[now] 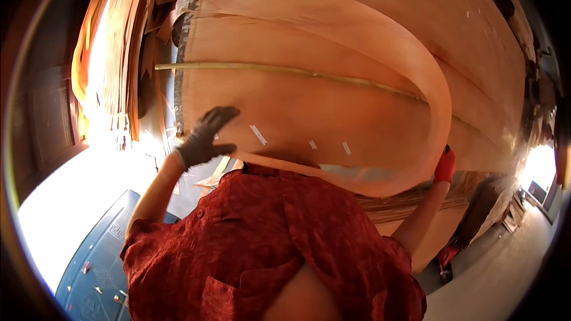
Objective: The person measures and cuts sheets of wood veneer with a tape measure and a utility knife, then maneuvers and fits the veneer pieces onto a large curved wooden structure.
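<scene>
A long, thin strip of wood veneer (439,92) bends in a wide loop over a stack of orange-brown veneer sheets (262,107). At the loop's right side, my right hand (445,165), in a red glove, grips the strip's outer edge; its fingertips are partly hidden. My left hand (207,138) wears a dark grey glove and is open, thumb and fingers spread, over the stack's left edge. Its thumb is close to the narrow near end of the strip; whether they touch I cannot tell. A thin, yellowish stick (262,67) lies across the sheets and passes under the loop.
Small white tape pieces (258,135) dot the top sheet. Tall veneer sheets (113,53) hang or stand at the far left, beside bright light. A blue plastic surface (98,261) with scraps on it is at the lower left. Grey floor (499,273) shows at the lower right.
</scene>
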Motion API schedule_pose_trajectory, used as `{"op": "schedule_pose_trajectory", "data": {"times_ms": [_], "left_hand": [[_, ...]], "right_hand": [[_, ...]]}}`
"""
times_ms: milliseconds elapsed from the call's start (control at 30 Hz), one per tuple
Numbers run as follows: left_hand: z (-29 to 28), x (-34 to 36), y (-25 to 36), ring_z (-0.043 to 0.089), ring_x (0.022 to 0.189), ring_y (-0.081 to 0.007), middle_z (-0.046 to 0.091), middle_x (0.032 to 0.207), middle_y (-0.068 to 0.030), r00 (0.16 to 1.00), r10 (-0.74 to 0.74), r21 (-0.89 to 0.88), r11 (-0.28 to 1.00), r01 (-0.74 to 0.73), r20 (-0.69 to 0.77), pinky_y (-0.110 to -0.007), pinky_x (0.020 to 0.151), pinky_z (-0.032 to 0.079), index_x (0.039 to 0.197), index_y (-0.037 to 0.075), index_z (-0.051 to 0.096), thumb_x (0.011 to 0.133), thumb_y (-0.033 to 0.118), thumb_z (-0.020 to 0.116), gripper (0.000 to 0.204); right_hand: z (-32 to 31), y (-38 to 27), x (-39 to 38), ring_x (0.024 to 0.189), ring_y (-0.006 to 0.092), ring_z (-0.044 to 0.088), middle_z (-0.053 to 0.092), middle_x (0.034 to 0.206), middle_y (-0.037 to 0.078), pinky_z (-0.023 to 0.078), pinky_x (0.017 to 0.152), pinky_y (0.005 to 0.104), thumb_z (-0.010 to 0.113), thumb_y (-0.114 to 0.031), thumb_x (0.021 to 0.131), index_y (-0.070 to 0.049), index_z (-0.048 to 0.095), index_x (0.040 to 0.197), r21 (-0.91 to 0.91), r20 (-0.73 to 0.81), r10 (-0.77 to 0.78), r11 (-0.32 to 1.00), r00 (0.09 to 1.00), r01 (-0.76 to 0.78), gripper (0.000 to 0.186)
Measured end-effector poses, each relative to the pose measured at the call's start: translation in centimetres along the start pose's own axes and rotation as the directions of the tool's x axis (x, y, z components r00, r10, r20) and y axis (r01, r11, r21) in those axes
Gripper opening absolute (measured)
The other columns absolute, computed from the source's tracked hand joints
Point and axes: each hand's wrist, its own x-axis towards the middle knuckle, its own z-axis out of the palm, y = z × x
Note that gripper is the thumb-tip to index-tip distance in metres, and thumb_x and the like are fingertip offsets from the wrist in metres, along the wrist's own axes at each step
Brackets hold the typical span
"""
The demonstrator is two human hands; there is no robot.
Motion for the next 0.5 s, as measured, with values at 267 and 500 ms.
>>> {"op": "schedule_pose_trajectory", "data": {"times_ms": [267,500], "left_hand": [[5.7,0.9,-0.5,0.051,0.117,-0.0332,0.059,0.124,-0.0114,0.995,0.075,0.151,0.986,-0.064,-0.067,-0.045,0.102,0.039,0.127,0.009,0.056,0.084,0.012,0.061,0.043],[-7.0,12.2,-2.6,0.039,0.132,-0.038,0.046,0.142,-0.0153,0.856,0.221,0.563,0.821,0.096,-0.468,-0.049,0.111,0.03,0.141,0.009,0.044,0.082,0.017,0.068,0.063]], "right_hand": [[-11.3,-10.9,-0.2,0.078,0.0258,0.066,0.069,0.096,0.014,0.051,0.069,0.037,0.07,-0.036,0.086,-0.01,0.065,0.121,0.389,-0.268,-0.037,0.91,0.963,0.143,0.044],[-1.5,-18.8,3.9,0.115,0.0324,0.058,0.06,0.127,0.016,0.048,0.094,0.0408,0.07,-0.03,0.082,-0.013,0.057,0.131,-0.318,-0.255,-0.635,0.767,0.729,0.557,0.053]]}}
